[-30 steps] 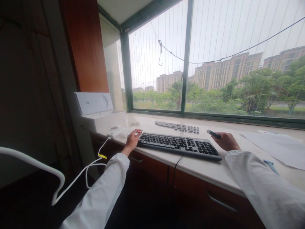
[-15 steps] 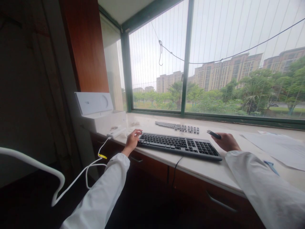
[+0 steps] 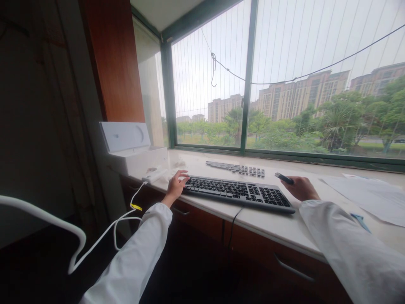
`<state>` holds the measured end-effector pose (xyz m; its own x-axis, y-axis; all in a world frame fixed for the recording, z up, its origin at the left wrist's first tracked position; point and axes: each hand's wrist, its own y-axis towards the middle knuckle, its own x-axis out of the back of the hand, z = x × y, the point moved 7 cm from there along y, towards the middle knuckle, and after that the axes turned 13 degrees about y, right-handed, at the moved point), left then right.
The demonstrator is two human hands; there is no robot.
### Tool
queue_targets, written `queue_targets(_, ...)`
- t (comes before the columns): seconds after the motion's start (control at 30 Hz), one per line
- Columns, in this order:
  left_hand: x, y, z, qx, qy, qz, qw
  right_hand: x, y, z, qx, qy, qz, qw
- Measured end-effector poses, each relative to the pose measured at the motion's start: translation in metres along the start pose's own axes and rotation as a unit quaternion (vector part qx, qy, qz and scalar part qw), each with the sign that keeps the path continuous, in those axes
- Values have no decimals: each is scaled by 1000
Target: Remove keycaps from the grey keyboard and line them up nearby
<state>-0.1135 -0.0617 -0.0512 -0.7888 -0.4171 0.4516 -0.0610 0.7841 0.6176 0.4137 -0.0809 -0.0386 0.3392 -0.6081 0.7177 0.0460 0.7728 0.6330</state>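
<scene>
A dark keyboard (image 3: 236, 191) lies along the front of the white desk, its keys mostly in place. My left hand (image 3: 176, 185) is at its left end, thumb and fingers closed about the corner. Past the keyboard's right end, my right hand (image 3: 302, 188) grips a short dark stick-like tool (image 3: 284, 178), which points up and left; its exact kind is unclear. Behind the keyboard, several loose grey keycaps (image 3: 236, 168) lie in rows on the desk.
An open white box (image 3: 139, 160) stands at the left, beside a white power strip (image 3: 155, 175) with a white cable (image 3: 134, 198). Paper sheets (image 3: 370, 196) and a small blue item (image 3: 360, 221) lie at the right. The window (image 3: 205, 84) closes off the back.
The fingers of my left hand have shifted very slightly at the keyboard's corner. My right hand, its tool and the keyboard look unmoved.
</scene>
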Motion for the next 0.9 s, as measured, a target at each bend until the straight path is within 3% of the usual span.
queue_targets(0.4,5,-2,-5,-1,65,-11,998,0,0,0,7,-4,2,1000)
queue_targets(0.9,4,-2,-6,-10,29,-5,1000,0,0,0,1,-12,8,1000)
